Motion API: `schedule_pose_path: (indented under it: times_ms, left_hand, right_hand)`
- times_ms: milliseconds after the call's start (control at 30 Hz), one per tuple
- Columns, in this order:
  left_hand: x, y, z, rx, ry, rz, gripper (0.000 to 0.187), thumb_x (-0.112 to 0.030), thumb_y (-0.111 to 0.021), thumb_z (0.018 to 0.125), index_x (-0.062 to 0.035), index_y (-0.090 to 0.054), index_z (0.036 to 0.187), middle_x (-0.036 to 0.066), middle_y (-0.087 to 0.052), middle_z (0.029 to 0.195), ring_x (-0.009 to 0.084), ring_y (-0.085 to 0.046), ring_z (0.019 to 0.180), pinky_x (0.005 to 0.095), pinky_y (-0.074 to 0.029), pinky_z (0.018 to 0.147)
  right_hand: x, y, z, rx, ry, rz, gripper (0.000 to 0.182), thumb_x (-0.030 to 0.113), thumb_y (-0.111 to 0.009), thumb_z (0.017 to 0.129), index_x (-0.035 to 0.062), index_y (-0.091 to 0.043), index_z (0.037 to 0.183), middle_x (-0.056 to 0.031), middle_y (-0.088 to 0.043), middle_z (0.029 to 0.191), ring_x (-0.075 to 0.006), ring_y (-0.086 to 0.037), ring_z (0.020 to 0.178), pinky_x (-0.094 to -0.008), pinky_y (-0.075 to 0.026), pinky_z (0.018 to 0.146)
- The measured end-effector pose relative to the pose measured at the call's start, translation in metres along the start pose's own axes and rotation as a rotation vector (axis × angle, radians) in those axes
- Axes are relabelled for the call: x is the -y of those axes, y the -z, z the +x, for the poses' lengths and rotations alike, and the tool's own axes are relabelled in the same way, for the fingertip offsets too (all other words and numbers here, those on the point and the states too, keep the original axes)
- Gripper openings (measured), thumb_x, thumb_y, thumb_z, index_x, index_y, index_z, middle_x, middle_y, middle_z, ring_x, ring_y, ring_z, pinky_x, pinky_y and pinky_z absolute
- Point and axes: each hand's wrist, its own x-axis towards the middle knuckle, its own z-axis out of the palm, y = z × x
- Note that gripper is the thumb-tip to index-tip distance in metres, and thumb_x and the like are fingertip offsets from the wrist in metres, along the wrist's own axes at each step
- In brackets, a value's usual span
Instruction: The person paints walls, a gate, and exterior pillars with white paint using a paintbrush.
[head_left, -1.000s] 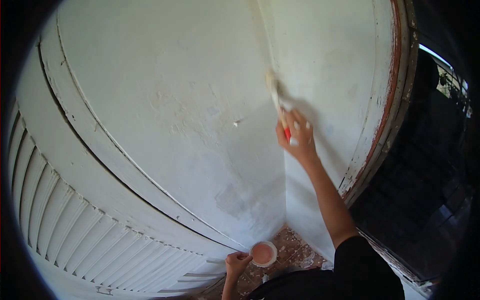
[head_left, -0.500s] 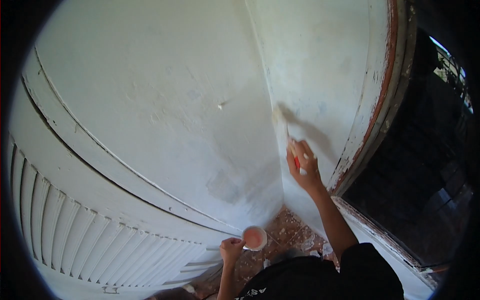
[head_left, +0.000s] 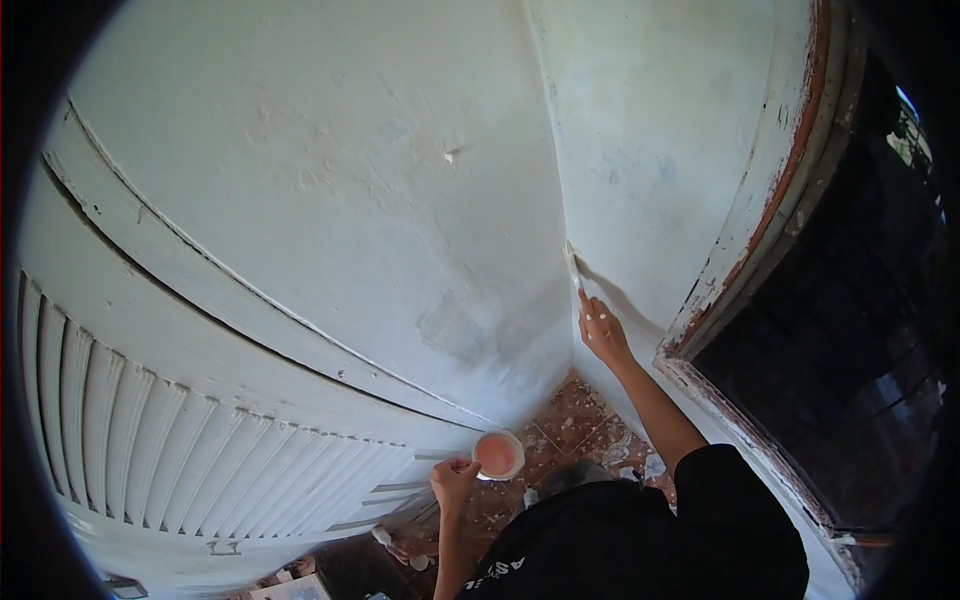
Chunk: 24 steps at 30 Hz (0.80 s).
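Observation:
A paintbrush [head_left: 574, 268] is in my right hand [head_left: 602, 330], its bristles against the inside corner where two white walls meet. My fingers are wrapped round its handle, and white paint spots dot the hand. Lower down, my left hand [head_left: 455, 482] pinches the rim of a small round tub [head_left: 514, 447]. Pinkish contents show inside the tub. The left wall [head_left: 480, 200] has a grey patch and rough, flaking spots, with a small knob sticking out of it.
White louvred panels [head_left: 230, 460] run along the left. At right, a chipped frame [head_left: 745, 270] borders a dark pane [head_left: 840, 380]. The tiled floor [head_left: 570, 420] below is strewn with white flakes and scraps. Several items lie at the bottom left.
My right hand has brought the brush lower along the corner, with its bristles turned edge-on to the seam. The view has shifted; the left hand still holds the tub.

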Motion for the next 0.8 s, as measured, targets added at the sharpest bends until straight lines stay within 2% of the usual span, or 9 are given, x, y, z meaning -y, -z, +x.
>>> schedule_pose_path:
  times_ms: [33, 100, 167, 233, 333, 500, 667, 733, 800]
  left_hand:
    - [0.0, 0.0, -0.001, -0.007, -0.001, 0.014, 0.022, -0.016, -0.066, 0.062, 0.0032, -0.062, 0.07, 0.01, -0.061, 0.061, 0.0142, -0.059, 0.056, 0.0252, -0.047, 0.055]
    - [0.001, 0.0, 0.0, -0.02, -0.013, 0.021, 0.022, -0.017, -0.066, 0.061, 0.0028, -0.062, 0.07, 0.01, -0.061, 0.061, 0.0141, -0.059, 0.055, 0.0253, -0.047, 0.055]
    - [0.006, -0.001, 0.001, -0.037, -0.035, 0.092, 0.022, -0.018, -0.067, 0.06, 0.0018, -0.063, 0.07, 0.01, -0.061, 0.061, 0.0141, -0.059, 0.055, 0.0258, -0.047, 0.055]
    - [0.008, -0.005, 0.006, -0.033, -0.014, 0.084, 0.023, -0.019, -0.067, 0.06, 0.0011, -0.063, 0.07, 0.009, -0.061, 0.06, 0.0141, -0.059, 0.054, 0.0261, -0.047, 0.056]
    - [-0.002, -0.009, 0.007, -0.013, 0.033, 0.075, 0.027, -0.024, -0.065, 0.056, 0.0008, -0.062, 0.066, 0.011, -0.06, 0.059, 0.0192, -0.06, 0.056, 0.0274, -0.046, 0.058]
    - [-0.021, -0.009, 0.005, -0.015, -0.037, 0.04, 0.026, -0.023, -0.065, 0.057, 0.0011, -0.062, 0.066, 0.011, -0.06, 0.059, 0.018, -0.059, 0.055, 0.027, -0.046, 0.057]
    - [-0.017, -0.012, 0.006, -0.005, -0.044, -0.061, 0.026, -0.023, -0.065, 0.057, 0.0011, -0.062, 0.066, 0.01, -0.06, 0.059, 0.0173, -0.059, 0.055, 0.0268, -0.047, 0.056]
    - [-0.013, -0.011, 0.006, 0.011, -0.045, -0.054, 0.024, -0.022, -0.065, 0.057, 0.0003, -0.062, 0.066, 0.01, -0.06, 0.059, 0.018, -0.06, 0.055, 0.0273, -0.047, 0.056]
    - [-0.013, -0.012, 0.003, -0.004, -0.038, -0.028, 0.023, -0.022, -0.065, 0.057, -0.0004, -0.062, 0.066, 0.01, -0.06, 0.059, 0.0184, -0.06, 0.055, 0.0279, -0.047, 0.055]
  right_hand:
    - [0.0, -0.002, -0.009, -0.003, 0.0, -0.003, 0.042, -0.001, -0.05, 0.072, -0.0032, -0.041, 0.113, -0.0142, -0.047, 0.072, -0.0278, -0.05, 0.061, -0.0351, -0.044, 0.055]
    - [0.002, -0.005, -0.02, 0.144, -0.133, -0.001, 0.041, 0.001, -0.051, 0.072, -0.0024, -0.043, 0.112, -0.015, -0.047, 0.073, -0.0293, -0.051, 0.063, -0.0356, -0.045, 0.055]
    - [0.017, 0.011, -0.009, 0.135, -0.164, 0.09, 0.044, 0.001, -0.051, 0.071, -0.0019, -0.04, 0.114, -0.015, -0.046, 0.074, -0.0288, -0.051, 0.068, -0.0363, -0.045, 0.056]
    - [0.049, 0.048, 0.021, -0.018, -0.131, 0.161, 0.048, -0.004, -0.051, 0.07, -0.0023, -0.039, 0.116, -0.0158, -0.046, 0.074, -0.0298, -0.051, 0.067, -0.0364, -0.043, 0.056]
    - [0.062, 0.075, 0.071, -0.202, 0.025, 0.155, 0.055, -0.007, -0.051, 0.069, -0.0031, -0.033, 0.121, -0.0147, -0.045, 0.073, -0.0263, -0.049, 0.065, -0.0348, -0.042, 0.056]
    - [0.041, 0.056, 0.077, -0.068, -0.033, 0.064, 0.049, -0.006, -0.051, 0.068, -0.0041, -0.039, 0.115, -0.0148, -0.047, 0.074, -0.0261, -0.05, 0.069, -0.0345, -0.044, 0.058]
    - [0.044, 0.076, 0.081, 0.035, -0.093, 0.097, 0.039, 0.0, -0.052, 0.068, -0.0011, -0.048, 0.107, -0.0162, -0.054, 0.079, -0.0291, -0.054, 0.074, -0.0364, -0.045, 0.064]
    - [0.04, 0.078, 0.083, 0.192, -0.263, -0.018, 0.03, 0.005, -0.052, 0.07, 0.0003, -0.052, 0.1, -0.0162, -0.057, 0.081, -0.0307, -0.055, 0.075, -0.0386, -0.043, 0.071]
    - [0.026, 0.073, 0.096, 0.165, -0.244, 0.042, 0.029, 0.008, -0.052, 0.073, -0.001, -0.053, 0.101, -0.0161, -0.057, 0.081, -0.0278, -0.057, 0.074, -0.0359, -0.045, 0.068]
